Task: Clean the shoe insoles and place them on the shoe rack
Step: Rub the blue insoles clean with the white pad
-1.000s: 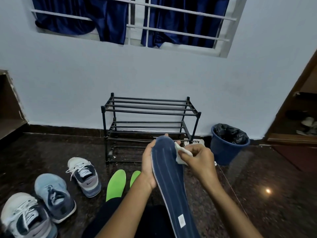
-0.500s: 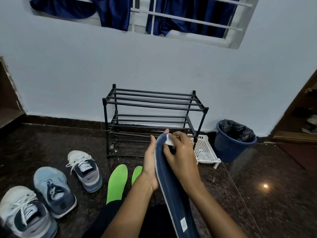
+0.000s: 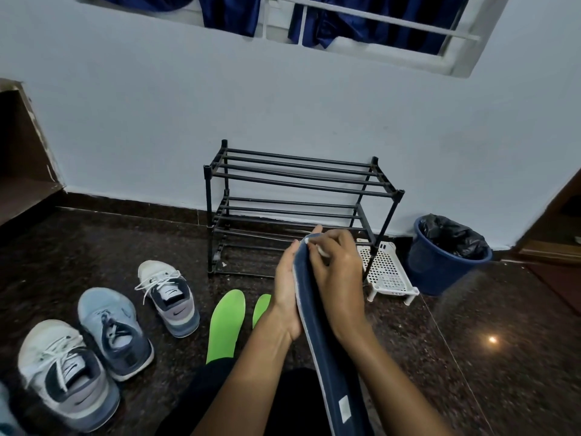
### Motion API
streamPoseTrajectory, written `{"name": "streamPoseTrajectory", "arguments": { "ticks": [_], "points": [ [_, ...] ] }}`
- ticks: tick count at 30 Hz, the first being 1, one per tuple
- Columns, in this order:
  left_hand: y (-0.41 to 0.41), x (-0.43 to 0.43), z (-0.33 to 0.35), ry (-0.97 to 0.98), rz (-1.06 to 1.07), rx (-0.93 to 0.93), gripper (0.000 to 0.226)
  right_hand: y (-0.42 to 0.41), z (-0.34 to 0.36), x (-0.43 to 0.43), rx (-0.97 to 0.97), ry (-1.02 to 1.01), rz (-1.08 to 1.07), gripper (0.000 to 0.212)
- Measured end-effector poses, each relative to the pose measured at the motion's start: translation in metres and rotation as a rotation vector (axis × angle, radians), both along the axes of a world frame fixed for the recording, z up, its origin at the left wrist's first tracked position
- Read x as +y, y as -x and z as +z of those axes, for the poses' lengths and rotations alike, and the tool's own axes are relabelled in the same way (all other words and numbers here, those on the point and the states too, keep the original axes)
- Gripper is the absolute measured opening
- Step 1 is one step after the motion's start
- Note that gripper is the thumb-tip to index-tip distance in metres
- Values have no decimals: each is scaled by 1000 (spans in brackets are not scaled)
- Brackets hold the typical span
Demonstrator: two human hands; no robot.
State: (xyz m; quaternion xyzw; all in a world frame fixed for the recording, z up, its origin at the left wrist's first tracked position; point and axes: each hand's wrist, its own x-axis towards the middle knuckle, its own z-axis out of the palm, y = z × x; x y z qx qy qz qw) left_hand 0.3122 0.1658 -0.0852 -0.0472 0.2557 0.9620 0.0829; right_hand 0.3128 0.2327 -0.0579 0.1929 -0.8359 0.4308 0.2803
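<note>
Blue insole (image 3: 327, 366): held toe-up between both hands over the lap, not on the rack; heel end cut off by the frame bottom.
Change: a second ago the wipe worked the toe's right edge with the striped face showing. Now the right hand lies across the toe and covers that face.
Meaning: wiping probably mid-pass at the toe, racking not yet due.
Right hand (image 3: 338, 278): fingers curled, pinching the white wipe (image 3: 322, 251) against the toe tip.
Left hand (image 3: 287, 294): fingers straight, together along the back; thumb not visible.
Shoe rack (image 3: 298, 184): by the wall, beyond the hands.
Green insoles (image 3: 226, 325): on the floor, one half hidden behind the left wrist; can't tell if cleaned.
Hidden: most of the wipe, and any dirt on the blue face.
</note>
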Motion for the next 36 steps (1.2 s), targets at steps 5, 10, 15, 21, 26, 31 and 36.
{"name": "streamPoseTrajectory", "arguments": {
  "ticks": [5,10,15,21,26,31,36],
  "points": [
    [3,6,-1,-8,-11,42,49,14,4,12,15,30,-108,11],
    [3,6,3,2,-3,44,37,3,-4,8,-16,30,13,9],
    [1,9,4,40,-25,32,44,17,4,20,4,37,-87,12],
    [-2,8,5,41,17,-22,39,1,0,6,46,-102,21,11],
    [1,10,0,114,-65,15,49,14,6,15,10,-3,-57,12],
    [-3,8,6,115,13,-53,46,-4,3,4,18,-130,19,13],
    [-1,10,-1,157,-80,30,44,13,7,15,31,-68,-27,10]
  ]
}}
